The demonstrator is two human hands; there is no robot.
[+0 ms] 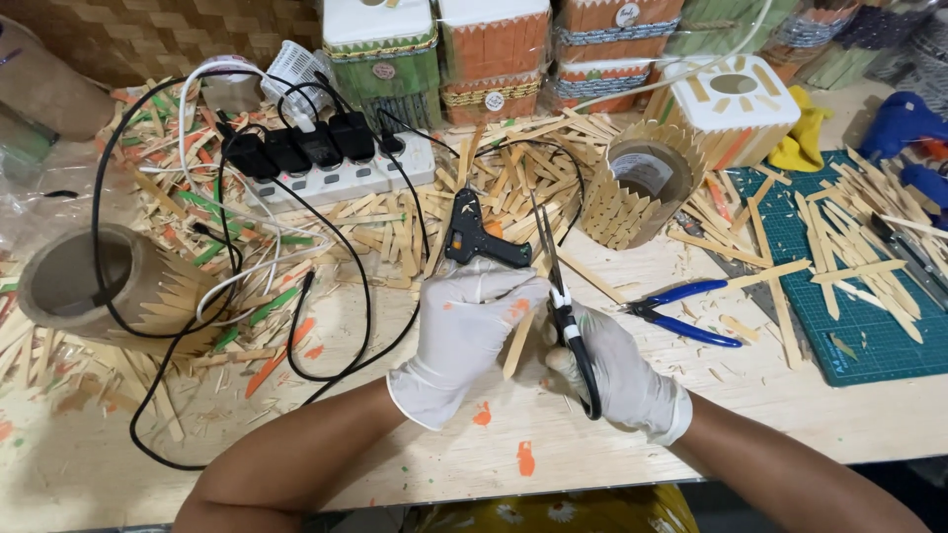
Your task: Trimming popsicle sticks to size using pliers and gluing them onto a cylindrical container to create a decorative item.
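Left hand (464, 336), white glove with orange paint specks, fingers curled shut around a flat wooden craft stick (517, 343). Stick pokes out of the fist toward the person, long axis running near-far with a slight slant, lower end free between the two hands. Upper end hidden in the fist.

Right hand (617, 370), also gloved, fingers closed through the black loops of a pair of scissors (558, 286). Blades point away from the person, long axis almost parallel to the stick, just right of it. Blades look close to shut; cannot tell if they bite the stick. Stick sits just left of the blades, touching or nearly so, right beside the left fingertips. Left hand has the stick, right hand only the tool.

Around: black glue gun (474, 235) lies just beyond the left hand, cord trailing off. White power strip (341, 178) with black plugs further back left. Blue-handled pliers (681, 311) on the table right of the scissors. Cardboard tube clad in sticks (640, 192) behind right, another tube (94, 286) far left. Green cutting mat (849, 326) at right edge with loose sticks on it. Wooden table (770, 415) littered with stick offcuts, orange paint spots.
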